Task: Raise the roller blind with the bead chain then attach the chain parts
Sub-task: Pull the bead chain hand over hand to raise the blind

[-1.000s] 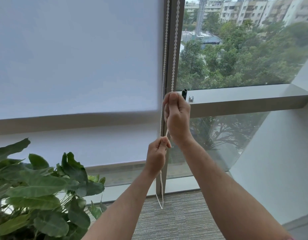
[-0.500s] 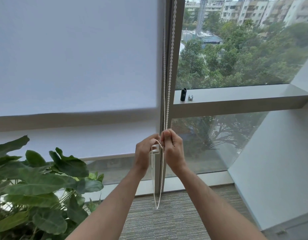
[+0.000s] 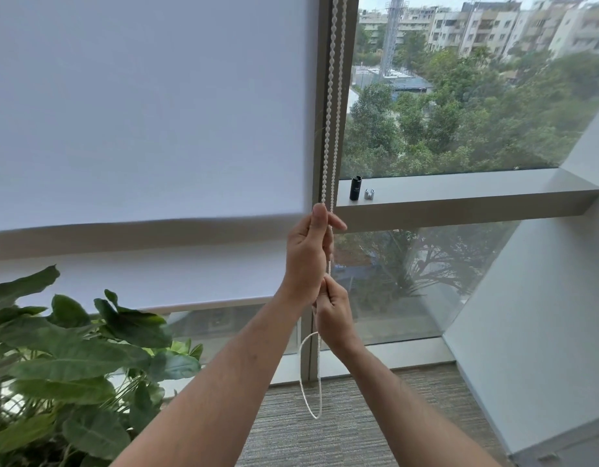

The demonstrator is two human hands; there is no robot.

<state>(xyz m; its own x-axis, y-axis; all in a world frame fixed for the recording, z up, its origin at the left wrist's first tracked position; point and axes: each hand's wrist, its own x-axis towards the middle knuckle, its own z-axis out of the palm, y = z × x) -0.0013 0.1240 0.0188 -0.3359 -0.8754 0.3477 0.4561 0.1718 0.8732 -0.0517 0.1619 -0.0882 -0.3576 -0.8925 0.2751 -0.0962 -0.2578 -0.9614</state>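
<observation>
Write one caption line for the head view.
Both hands, left above right, grip the bead chain beside a roller blind.

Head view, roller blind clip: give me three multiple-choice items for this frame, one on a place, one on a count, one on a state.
1. Where does the small black cylinder stand?
A. on the window ledge
B. on the carpet
C. among the plant leaves

2. How many hands grip the bead chain?
A. none
B. one
C. two

3. How does the roller blind hang?
A. fully raised
B. partly lowered, with glass showing under its bottom edge
C. lowered to the floor

Answers:
1 A: it stands on the window ledge beside a small silver object.
2 C: the left hand pinches the chain higher up and the right hand lower down.
3 B: glass shows between the blind's bottom edge and the floor.
</observation>
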